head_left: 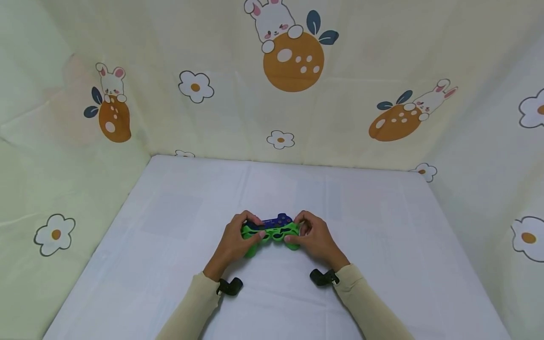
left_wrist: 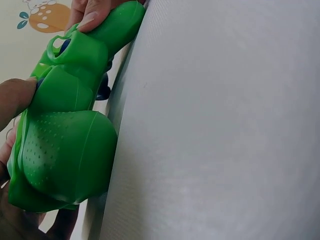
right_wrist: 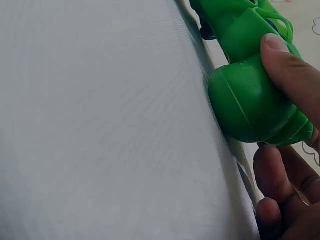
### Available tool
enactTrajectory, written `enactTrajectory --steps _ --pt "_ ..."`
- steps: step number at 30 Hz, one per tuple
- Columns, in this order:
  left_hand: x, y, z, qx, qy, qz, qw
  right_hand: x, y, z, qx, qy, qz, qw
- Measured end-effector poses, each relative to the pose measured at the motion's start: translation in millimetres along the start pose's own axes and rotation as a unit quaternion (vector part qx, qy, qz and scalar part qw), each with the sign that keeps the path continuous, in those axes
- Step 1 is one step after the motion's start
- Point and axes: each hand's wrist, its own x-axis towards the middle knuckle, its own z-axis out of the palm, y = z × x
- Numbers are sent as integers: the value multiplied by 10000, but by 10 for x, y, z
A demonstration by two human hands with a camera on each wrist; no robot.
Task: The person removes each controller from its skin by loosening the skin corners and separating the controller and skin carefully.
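The controller (head_left: 273, 230) runs crosswise, grips (head_left: 250, 252) apparently pointing toward the person (head_left: 191, 307).

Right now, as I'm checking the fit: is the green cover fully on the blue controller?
Only partly on: in the head view, the blue controller shows uncovered beyond the green cover.

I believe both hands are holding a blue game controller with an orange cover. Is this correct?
Not quite: the cover is green, not orange, as the head view shows. The left hand and right hand do hold the blue game controller.
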Motion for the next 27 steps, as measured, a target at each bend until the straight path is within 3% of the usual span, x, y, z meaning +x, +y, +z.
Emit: enactTrajectory --steps 16,23,27 --pt "1 7 16 -6 -32 -40 10000 10 -159 -73 -954 -166 -58 9953" --pt "-8 21 6 36 -27 -87 10000 -46 -256 -62 -1544 -833 250 9842" --pt "4 23 -2 -12 -28 -64 10000 -28 -294 -83 -1866 -1098 39 9763"
